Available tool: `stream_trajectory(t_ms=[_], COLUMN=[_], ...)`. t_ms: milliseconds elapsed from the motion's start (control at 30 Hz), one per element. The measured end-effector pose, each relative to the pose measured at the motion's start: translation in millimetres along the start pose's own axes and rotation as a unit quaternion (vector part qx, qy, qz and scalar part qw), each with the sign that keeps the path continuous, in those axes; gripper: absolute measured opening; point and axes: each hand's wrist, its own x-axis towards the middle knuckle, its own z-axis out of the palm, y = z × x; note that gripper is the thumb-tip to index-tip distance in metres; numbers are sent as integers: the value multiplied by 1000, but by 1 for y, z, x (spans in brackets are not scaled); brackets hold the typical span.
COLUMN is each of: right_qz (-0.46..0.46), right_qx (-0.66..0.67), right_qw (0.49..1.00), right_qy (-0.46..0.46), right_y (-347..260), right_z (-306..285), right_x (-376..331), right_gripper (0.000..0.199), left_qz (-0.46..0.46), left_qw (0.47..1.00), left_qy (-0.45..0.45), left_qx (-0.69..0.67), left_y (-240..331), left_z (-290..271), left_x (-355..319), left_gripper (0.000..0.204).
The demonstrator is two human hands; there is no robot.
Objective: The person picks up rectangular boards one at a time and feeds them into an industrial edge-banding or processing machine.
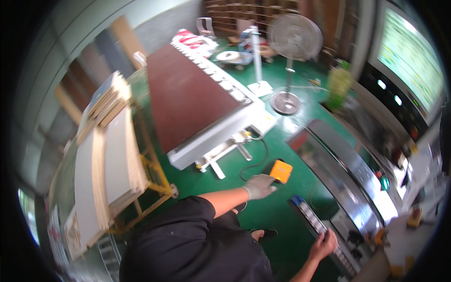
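My left hand (259, 186) wears a grey glove and hangs over the green floor (277, 211) at the end of my bare forearm. Its fingers are loosely curled and hold nothing. Just beyond its fingertips an orange pedal box (281, 171) lies on the floor, with a black cable running to it. My right hand (324, 244) is bare and grips the edge of a ribbed conveyor rail (307, 216) on a long machine at the lower right. My black shirt and one sandalled foot (264, 232) fill the lower middle.
A white machine table (213, 136) carrying a dark brown panel (188, 94) stands ahead. Pale boards (108, 155) are stacked on a yellow cart (157, 174) at the left. A pedestal fan (293, 37) stands at the back. A long metal-covered machine (347, 174) runs along the right.
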Motion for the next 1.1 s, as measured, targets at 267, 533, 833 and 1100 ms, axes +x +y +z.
stream_trajectory(t_ms=[267, 533, 833, 1100], right_qz=[12, 97, -134, -296], right_qx=[-41, 31, 261, 195], right_qw=[997, 976, 765, 585], right_qy=[72, 192, -573, -729], right_y=[-53, -42, -503, -788], right_z=[6, 173, 272, 305], right_x=[0, -77, -245, -349], right_gripper=[36, 39, 31, 41], left_qz=[-477, -545, -768, -771], left_qw=[845, 752, 483, 451], left_qy=[241, 349, 369, 429], left_qx=[10, 129, -204, -134], left_y=[-338, -580, -688, -633], left_z=[-23, -12, 54, 53], left_x=[-308, -565, -821, -781], left_gripper=[40, 50, 68, 72])
